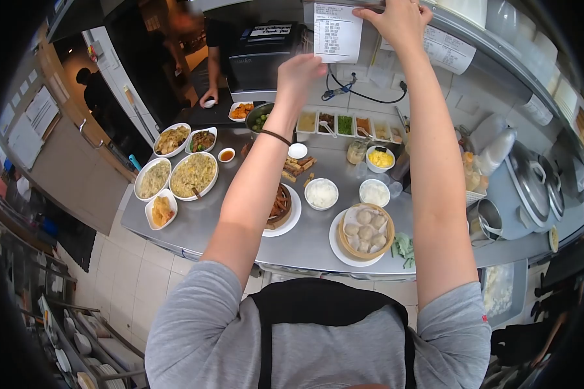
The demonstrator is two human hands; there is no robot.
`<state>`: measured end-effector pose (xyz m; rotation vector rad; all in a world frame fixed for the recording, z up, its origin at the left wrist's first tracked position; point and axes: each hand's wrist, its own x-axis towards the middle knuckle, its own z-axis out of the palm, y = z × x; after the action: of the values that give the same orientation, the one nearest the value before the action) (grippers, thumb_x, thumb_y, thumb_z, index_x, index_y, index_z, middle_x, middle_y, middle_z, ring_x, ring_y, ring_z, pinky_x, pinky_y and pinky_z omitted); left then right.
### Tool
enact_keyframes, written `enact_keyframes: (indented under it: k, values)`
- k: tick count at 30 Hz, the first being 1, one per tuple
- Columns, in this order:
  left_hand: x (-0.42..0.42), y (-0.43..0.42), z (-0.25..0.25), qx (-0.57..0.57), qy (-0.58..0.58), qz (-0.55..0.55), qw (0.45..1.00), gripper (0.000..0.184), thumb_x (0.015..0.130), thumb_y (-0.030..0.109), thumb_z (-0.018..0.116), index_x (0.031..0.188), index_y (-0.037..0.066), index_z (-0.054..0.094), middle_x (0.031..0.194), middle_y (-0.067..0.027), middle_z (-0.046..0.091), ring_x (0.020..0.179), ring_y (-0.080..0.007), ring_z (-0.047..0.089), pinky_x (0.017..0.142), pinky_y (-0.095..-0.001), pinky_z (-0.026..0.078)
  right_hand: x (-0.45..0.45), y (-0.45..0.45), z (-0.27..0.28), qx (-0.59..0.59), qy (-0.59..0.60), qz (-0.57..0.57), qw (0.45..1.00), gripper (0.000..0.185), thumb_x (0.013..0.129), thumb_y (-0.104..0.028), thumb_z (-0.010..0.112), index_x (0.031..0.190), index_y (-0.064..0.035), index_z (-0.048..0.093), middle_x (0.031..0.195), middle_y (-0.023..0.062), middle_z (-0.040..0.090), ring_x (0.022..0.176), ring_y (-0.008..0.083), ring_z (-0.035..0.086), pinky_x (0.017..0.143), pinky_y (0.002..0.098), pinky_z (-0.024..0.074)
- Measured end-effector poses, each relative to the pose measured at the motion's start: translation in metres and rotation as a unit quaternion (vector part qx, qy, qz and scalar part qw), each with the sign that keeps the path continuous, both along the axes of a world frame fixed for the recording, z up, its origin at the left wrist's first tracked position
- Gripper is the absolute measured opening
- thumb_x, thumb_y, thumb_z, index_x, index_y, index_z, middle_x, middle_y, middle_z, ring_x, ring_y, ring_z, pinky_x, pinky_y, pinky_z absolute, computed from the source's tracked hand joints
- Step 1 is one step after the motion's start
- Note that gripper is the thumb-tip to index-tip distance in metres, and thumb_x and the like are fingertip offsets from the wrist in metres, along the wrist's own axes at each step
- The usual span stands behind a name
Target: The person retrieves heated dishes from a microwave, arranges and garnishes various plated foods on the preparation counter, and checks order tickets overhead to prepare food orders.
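Note:
A printed order receipt (338, 34) hangs upright from the edge of the metal shelf, above the counter. My right hand (399, 24) is raised to that edge, its thumb pressing the receipt's upper right corner and its fingers closed at the rail. My left hand (296, 81), slightly blurred, pinches the receipt's lower left edge. Below my arms, a bamboo steamer (366, 231) of dumplings rests on a white plate. Two bowls of white rice (321, 194) stand behind it. My left forearm partly hides another steamer (279, 206) with brown food.
Plates of fried rice (194, 175) and other dishes cover the counter's left side. Garnish containers (345, 124) line the wall beside a bowl of yellow food (380, 158). Metal lids (527, 183) lean at right. Another person's hand (209, 97) is near the black printer (261, 61).

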<state>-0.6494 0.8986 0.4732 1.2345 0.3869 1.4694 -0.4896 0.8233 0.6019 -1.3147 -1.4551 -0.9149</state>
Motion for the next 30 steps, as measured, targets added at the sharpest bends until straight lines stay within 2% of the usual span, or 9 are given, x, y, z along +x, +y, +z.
enact_keyframes:
  k: [7,15,30]
  values:
    - [0.000,-0.003,0.008,0.000,-0.027,-0.001,1.000,0.014,0.079,0.002,0.055,0.092,-0.005,0.055,0.089,-0.0110,0.060,0.083,-0.0185,0.058,0.076,-0.0313,0.050,0.002,0.001,0.000,0.015,-0.003,0.008,1.000,0.055,0.057,-0.032,0.073,0.103,-0.0114,0.052,0.101,0.0091,0.053,0.103,0.0255,0.046,0.087,0.0418,0.0275]
    - [0.009,-0.011,0.033,0.033,-0.100,-0.057,0.993,0.014,0.080,0.000,0.050,0.093,-0.006,0.050,0.092,-0.0127,0.058,0.085,-0.0189,0.058,0.080,-0.0325,0.050,0.001,0.000,0.000,0.010,0.004,0.006,1.000,0.056,0.056,-0.031,0.074,0.104,-0.0112,0.052,0.103,0.0093,0.053,0.103,0.0255,0.045,0.087,0.0416,0.0274]
    - [0.008,-0.002,0.037,0.023,-0.097,-0.042,0.994,0.010,0.081,-0.001,0.050,0.088,-0.007,0.051,0.088,-0.0124,0.057,0.082,-0.0197,0.058,0.080,-0.0344,0.052,0.000,0.001,0.001,0.015,0.005,0.001,1.000,0.056,0.056,-0.031,0.074,0.104,-0.0119,0.052,0.104,0.0082,0.053,0.104,0.0248,0.045,0.088,0.0419,0.0273]
